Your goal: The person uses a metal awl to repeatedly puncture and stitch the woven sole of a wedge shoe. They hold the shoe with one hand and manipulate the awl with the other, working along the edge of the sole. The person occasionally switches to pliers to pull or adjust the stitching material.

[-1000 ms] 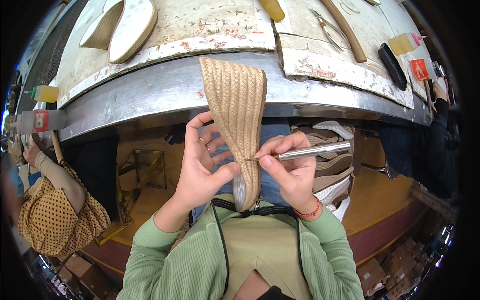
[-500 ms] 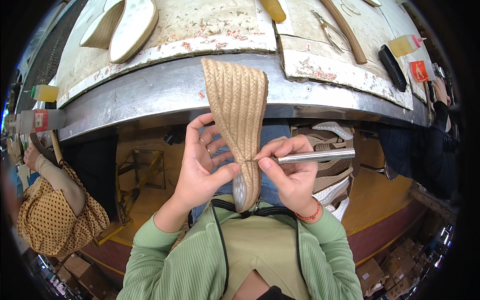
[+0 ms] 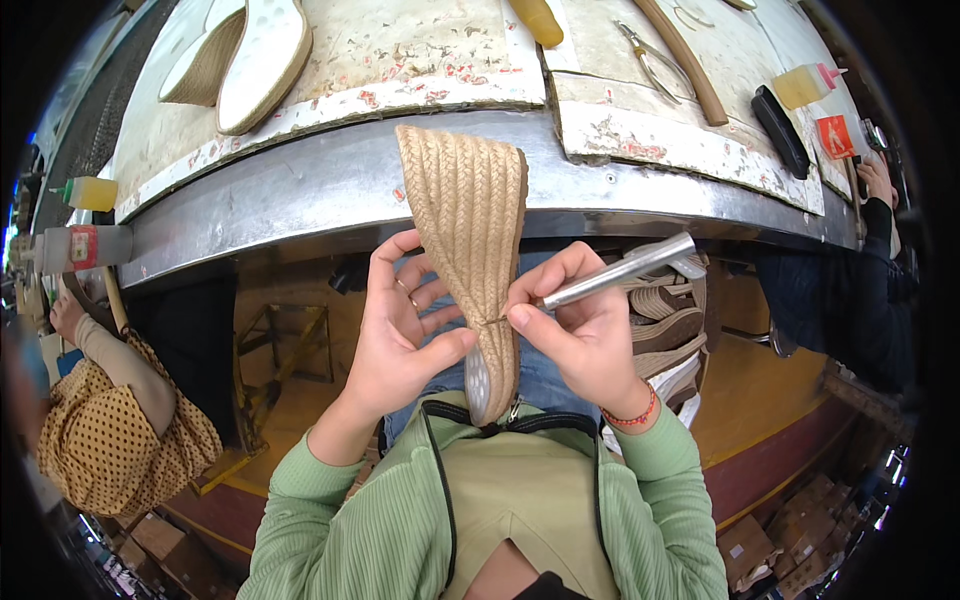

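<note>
One wedge: left hand grips its left edge, fingers spread; right hand, rightward, pinches awl; slipping could prick fingers.

PASS: metal table edge, left and right | BLOCK: braided wedge sole between; silver-handled tool (slanting upward) lower right

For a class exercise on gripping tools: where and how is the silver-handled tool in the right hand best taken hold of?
Probably the silver-handled tool is best pinched low on its round handle, coming from the right. The handle slants up and right, clear of the woven wedge sole; the other end, at the right hand's fingertips, points toward it.
</note>
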Action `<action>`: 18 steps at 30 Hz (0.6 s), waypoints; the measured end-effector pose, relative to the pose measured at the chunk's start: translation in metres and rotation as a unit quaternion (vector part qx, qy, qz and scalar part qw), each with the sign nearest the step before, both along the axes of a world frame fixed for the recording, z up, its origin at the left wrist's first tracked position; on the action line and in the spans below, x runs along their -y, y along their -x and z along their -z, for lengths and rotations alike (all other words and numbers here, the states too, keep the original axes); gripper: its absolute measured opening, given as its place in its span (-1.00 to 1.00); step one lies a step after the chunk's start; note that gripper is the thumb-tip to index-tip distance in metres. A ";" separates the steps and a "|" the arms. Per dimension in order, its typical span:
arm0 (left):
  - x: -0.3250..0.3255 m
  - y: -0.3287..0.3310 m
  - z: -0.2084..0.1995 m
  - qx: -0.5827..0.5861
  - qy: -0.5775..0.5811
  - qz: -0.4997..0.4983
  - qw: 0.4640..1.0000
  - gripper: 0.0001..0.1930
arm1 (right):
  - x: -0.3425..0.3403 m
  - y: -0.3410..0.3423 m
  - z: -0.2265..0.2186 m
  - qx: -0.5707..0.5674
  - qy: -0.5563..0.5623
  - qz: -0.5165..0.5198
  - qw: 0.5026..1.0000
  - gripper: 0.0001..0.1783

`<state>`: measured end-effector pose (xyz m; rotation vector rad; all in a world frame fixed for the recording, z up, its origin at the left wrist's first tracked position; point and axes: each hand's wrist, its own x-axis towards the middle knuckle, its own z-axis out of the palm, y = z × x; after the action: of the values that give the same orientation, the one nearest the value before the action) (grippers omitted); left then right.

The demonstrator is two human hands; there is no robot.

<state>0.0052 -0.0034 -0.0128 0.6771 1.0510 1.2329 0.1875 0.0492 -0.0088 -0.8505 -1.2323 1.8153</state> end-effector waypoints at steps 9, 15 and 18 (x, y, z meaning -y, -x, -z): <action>0.003 0.001 0.002 -0.005 -0.011 -0.005 1.000 -0.13 | 0.000 -0.002 0.000 -0.064 0.046 0.024 0.997 -0.71; 0.004 0.000 0.002 -0.015 -0.021 -0.002 1.000 -0.13 | 0.004 -0.002 0.004 -0.025 0.015 0.022 0.999 -0.68; 0.004 0.000 0.001 -0.013 -0.018 -0.003 1.000 -0.13 | 0.002 -0.002 0.005 -0.035 0.036 0.014 0.999 -0.71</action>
<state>0.0051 -0.0074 -0.0142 0.7185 1.0548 1.2540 0.1893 0.0471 -0.0142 -0.8331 -1.1102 1.8607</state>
